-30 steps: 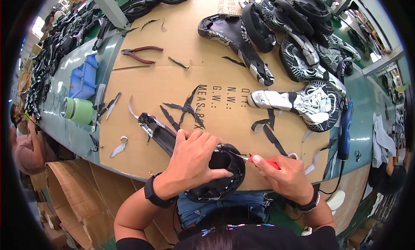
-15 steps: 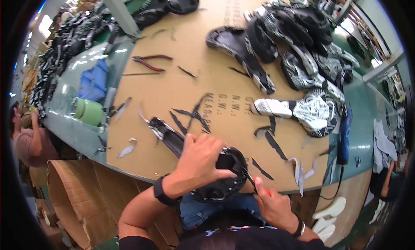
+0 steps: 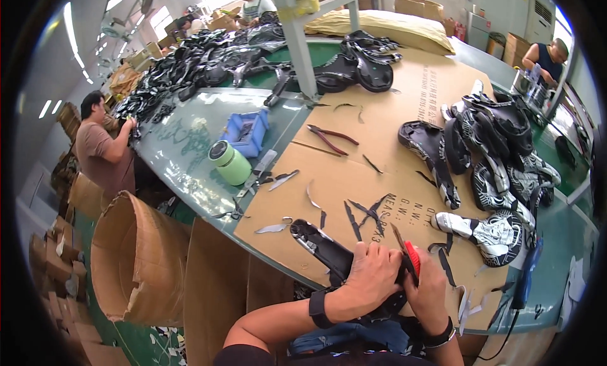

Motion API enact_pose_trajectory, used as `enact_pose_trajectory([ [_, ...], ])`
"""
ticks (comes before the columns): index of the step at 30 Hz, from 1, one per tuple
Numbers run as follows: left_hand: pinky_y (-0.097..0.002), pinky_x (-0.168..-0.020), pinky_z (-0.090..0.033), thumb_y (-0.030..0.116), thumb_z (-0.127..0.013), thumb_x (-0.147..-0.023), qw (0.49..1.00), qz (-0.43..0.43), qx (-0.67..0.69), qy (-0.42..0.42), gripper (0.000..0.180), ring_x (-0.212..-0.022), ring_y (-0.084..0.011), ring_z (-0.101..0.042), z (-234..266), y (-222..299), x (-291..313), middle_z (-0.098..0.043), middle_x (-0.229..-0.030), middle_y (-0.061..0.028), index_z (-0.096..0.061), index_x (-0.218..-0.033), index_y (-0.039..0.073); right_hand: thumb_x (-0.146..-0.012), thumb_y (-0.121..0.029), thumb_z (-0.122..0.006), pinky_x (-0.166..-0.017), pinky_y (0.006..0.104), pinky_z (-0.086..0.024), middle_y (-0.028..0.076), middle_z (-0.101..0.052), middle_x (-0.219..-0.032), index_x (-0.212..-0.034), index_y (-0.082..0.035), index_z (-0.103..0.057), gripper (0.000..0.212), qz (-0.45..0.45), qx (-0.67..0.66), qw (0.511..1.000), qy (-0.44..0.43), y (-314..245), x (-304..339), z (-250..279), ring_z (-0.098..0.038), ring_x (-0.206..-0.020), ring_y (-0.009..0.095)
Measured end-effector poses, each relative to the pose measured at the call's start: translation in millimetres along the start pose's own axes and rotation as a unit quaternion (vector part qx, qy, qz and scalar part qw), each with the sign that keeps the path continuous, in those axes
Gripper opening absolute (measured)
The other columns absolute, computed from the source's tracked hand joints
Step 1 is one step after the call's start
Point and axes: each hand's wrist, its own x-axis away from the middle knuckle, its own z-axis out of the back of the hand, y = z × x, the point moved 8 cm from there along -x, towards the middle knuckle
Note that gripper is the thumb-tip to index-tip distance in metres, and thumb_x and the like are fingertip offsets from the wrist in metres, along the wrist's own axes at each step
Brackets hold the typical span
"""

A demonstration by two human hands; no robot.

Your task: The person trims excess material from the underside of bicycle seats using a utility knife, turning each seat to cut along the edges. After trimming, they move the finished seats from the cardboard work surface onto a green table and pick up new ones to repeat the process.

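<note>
A black moulded shell (image 3: 327,251), with a narrow arm and a wider rounded end, lies in my left hand (image 3: 368,279) at the table's front edge. My left fingers close over its middle, and the rounded end is largely hidden beneath my hands. My right hand (image 3: 427,293) grips a red-handled knife (image 3: 413,258) close beside the left. Its blade points up and away from me. Thin black offcuts (image 3: 367,217) lie on the cardboard just beyond.
Cardboard (image 3: 303,176) covers the tabletop. On it are red-handled pliers (image 3: 333,140) and piled black-and-white shells (image 3: 493,157). A green jar (image 3: 229,162) and blue basket (image 3: 246,133) stand left. A blue corded tool (image 3: 528,274) lies right. A person (image 3: 104,145) works at the far left.
The view has swung up and left. The knife has left the rounded end's right side and now stands blade-up near my left hand. My two hands are closer together.
</note>
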Motion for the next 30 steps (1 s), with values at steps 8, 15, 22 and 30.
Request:
enact_pose_trajectory([
  [8, -0.0423, -0.075, -0.035, 0.055, -0.073, -0.070, 0.991, 0.100, 0.085, 0.031, 0.060, -0.086, -0.0250, -0.055, -29.3, -30.7, 5.9, -0.058, -0.088, -0.0091, -0.056, -0.104, 0.008, -0.075, -0.003, -0.064, -0.062, 0.0411, -0.048, 0.018, -0.062, -0.082, -0.110, -0.001, -0.057, 0.036, -0.135, 0.042, 0.987, 0.077, 48.0, 8.3, 17.0, -0.061, -0.069, 0.033],
  [15, -0.0415, -0.080, -0.034, 0.038, -0.079, -0.070, 0.990, 0.011, 0.131, 0.042, 0.064, -0.101, -0.0254, -0.047, 12.6, -13.5, -10.2, -0.050, -0.106, -0.0107, -0.052, -0.118, 0.006, -0.081, -0.015, -0.070, -0.052, 0.0282, -0.043, 0.000, -0.057, -0.072, -0.114, -0.004, -0.059, 0.036, -0.384, -0.284, 0.879, -0.004, 102.5, 33.2, 8.8, -0.051, -0.058, 0.007],
  [22, -0.0375, -0.076, -0.033, 0.024, -0.075, -0.072, 0.972, -0.149, 0.181, -0.010, 0.032, -0.085, -0.0219, -0.049, -10.8, 13.5, -33.1, -0.054, -0.085, -0.0029, -0.063, -0.098, 0.011, -0.080, -0.012, -0.071, -0.057, 0.0271, -0.041, 0.003, -0.057, -0.073, -0.113, -0.003, -0.057, 0.037, -0.240, -0.279, 0.929, -0.021, 64.4, 22.0, 11.0, -0.046, -0.062, 0.008],
  [30, -0.0399, -0.078, -0.035, 0.030, -0.074, -0.075, 0.967, -0.200, 0.076, -0.135, 0.038, -0.094, -0.0236, -0.051, -27.7, 18.1, -39.9, -0.053, -0.095, -0.0077, -0.057, -0.102, 0.010, -0.081, -0.010, -0.071, -0.055, 0.0238, -0.038, 0.001, -0.053, -0.072, -0.110, -0.003, -0.056, 0.034, -0.276, -0.333, 0.901, -0.021, 67.1, 18.8, -1.9, -0.043, -0.062, 0.006],
])
